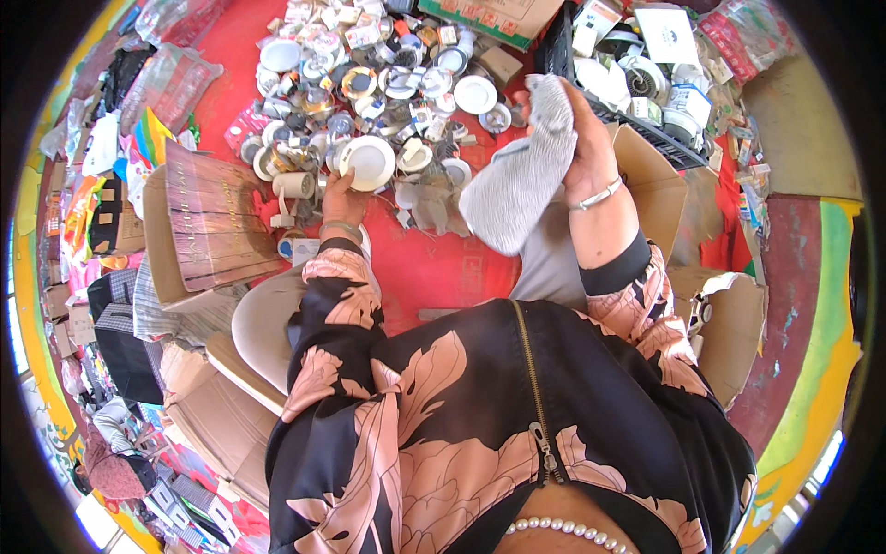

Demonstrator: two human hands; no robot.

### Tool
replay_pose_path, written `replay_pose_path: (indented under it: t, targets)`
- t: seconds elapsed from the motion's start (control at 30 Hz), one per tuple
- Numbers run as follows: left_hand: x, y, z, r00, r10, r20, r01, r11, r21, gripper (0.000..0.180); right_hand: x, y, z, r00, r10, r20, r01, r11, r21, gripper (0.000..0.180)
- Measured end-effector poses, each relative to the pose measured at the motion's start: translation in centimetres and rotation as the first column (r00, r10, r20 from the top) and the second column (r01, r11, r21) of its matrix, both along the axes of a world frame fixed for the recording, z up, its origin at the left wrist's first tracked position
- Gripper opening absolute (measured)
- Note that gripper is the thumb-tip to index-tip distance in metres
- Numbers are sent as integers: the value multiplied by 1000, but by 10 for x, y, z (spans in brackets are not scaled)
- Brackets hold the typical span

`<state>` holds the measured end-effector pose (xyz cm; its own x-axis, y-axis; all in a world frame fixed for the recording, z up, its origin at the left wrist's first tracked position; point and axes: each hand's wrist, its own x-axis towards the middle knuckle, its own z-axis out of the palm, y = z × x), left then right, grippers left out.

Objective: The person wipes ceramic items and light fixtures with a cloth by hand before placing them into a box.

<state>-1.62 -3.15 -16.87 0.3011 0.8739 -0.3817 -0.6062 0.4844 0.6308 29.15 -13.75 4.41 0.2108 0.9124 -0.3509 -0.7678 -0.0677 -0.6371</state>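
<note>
My left hand [343,200] is closed on the near edge of a round white downlight [368,161], its pale face turned up. The light is at the near side of a pile of round light fittings [397,83] on the red mat [415,286]. In my right hand [591,152] is a grey, finely striped cloth [519,192], gripped near its top end. It hangs down toward my lap, right of the downlight. Part of the right fingers is hidden behind the cloth.
A black crate [651,131] of white fittings stands far right. Open cardboard boxes [669,189] flank my right side, and another box [212,222] with wood-patterned print stands left. Plastic bags and packages [106,148] lie along the left. A flat carton [498,17] lies behind the pile.
</note>
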Motion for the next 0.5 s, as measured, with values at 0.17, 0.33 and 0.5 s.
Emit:
replay_pose_path:
  t: [0.17, 0.33, 0.5]
  targets:
    - [33, 1, 121, 948, 49, 313, -102, 982, 157, 54, 48, 19, -35, 918, -185, -351, 255, 953, 162, 24]
    - [59, -14, 218, 914, 11, 406, -97, 977, 192, 48, -10, 40, 71, 883, -419, -213, 465, 844, 267, 24]
    - [67, -16, 265, 928, -121, 352, 52, 979, 197, 56, -84, 46, 124, 794, -546, 267, 246, 691, 680, 36]
